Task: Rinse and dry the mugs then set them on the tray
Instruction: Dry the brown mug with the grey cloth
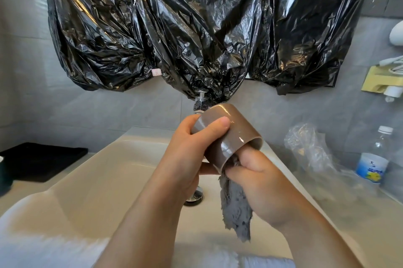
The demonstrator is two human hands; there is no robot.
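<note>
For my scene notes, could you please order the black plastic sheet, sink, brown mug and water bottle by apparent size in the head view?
1. black plastic sheet
2. sink
3. brown mug and water bottle, left unranked: the mug looks bigger, but it is held much nearer the camera.

Two hands show, the left hand [187,154] and the right hand [257,180], with one brown mug [231,134], one grey cloth [235,208], one white sink [98,180] and one metal drain [194,199]. One black tray [41,160] sits by the counter's left edge, and one water bottle [374,158] and one crumpled clear plastic bag [307,145] by its right edge. Black plastic [152,27] hangs above in three bunches.
</note>
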